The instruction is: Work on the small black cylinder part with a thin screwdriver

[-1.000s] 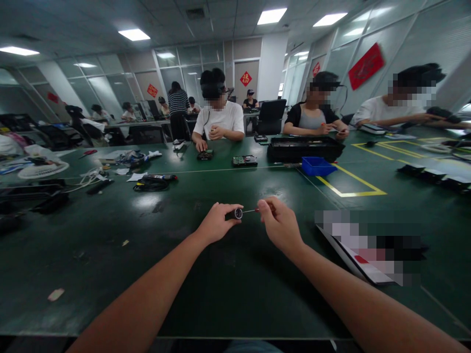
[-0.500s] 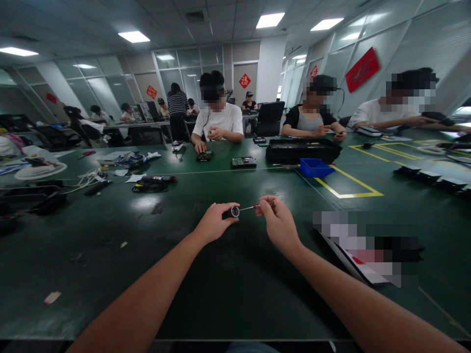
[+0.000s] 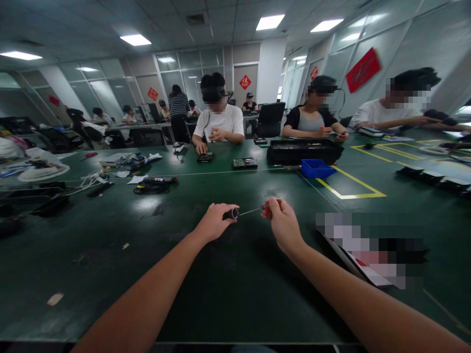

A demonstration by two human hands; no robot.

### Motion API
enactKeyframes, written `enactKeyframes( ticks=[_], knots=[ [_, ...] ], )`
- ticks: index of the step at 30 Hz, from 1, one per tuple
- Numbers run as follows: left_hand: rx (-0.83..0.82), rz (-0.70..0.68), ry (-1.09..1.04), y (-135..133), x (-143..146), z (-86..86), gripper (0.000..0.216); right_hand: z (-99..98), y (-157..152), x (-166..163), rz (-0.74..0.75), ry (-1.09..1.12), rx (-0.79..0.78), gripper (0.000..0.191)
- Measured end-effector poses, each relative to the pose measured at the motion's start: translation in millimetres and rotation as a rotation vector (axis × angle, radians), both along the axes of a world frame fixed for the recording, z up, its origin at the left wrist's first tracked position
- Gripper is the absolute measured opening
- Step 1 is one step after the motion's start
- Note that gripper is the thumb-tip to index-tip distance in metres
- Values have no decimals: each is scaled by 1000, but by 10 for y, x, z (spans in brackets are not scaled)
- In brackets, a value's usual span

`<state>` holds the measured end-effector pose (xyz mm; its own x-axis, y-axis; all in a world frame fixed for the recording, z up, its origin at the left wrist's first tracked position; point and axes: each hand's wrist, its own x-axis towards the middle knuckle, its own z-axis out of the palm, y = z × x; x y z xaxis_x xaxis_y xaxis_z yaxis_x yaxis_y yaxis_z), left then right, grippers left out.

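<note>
Between the thumb and fingers of my left hand (image 3: 214,221) is a small dark cylindrical part (image 3: 233,214) with a pale ring round its end, which faces right. My right hand (image 3: 282,220) grips the reddish handle of a screwdriver (image 3: 250,212). Its thin metal shaft points left, with the tip at or close to the ringed end; whether it touches I cannot tell. Both hands are held above the green table (image 3: 221,294). My right fingers hide most of the handle.
A blue bin (image 3: 318,168) stands beyond my right hand, before a long black housing (image 3: 304,152). Coiled black cable (image 3: 154,186) lies at the left. A blurred-out white item (image 3: 368,255) is near my right forearm. Co-workers sit across the table, one with a circuit board (image 3: 244,163) nearby.
My right hand has shifted slightly right with the screwdriver, and more of its shaft angle shows upward to the right. My left hand and the dark part have hardly moved.
</note>
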<state>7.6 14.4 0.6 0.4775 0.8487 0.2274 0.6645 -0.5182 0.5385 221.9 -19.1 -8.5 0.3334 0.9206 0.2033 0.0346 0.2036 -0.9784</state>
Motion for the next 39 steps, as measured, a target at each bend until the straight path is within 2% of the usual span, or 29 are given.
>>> enactKeyframes(
  ticks=[5,10,22,27,34,37,39],
  knots=[
    [29,-45,38,-16,13,-27,38,103,-84,-13,49,-210,51,35],
    [34,-52,90,-39,25,-44,40,140,-126,-28,26,-450,85,31],
    [7,-79,146,-62,77,-67,43,151,-172,-16,28,-609,86,24],
    [-30,-57,62,-78,67,-15,38,162,-164,-3,16,-633,78,22],
    [-125,78,-239,-38,14,77,39,192,-191,24,2,-591,105,25],
    [-213,102,-335,-28,-2,154,37,200,-202,34,15,-567,114,26],
    [-229,119,-327,-42,6,228,36,197,-203,39,23,-554,124,26]
  ],
)
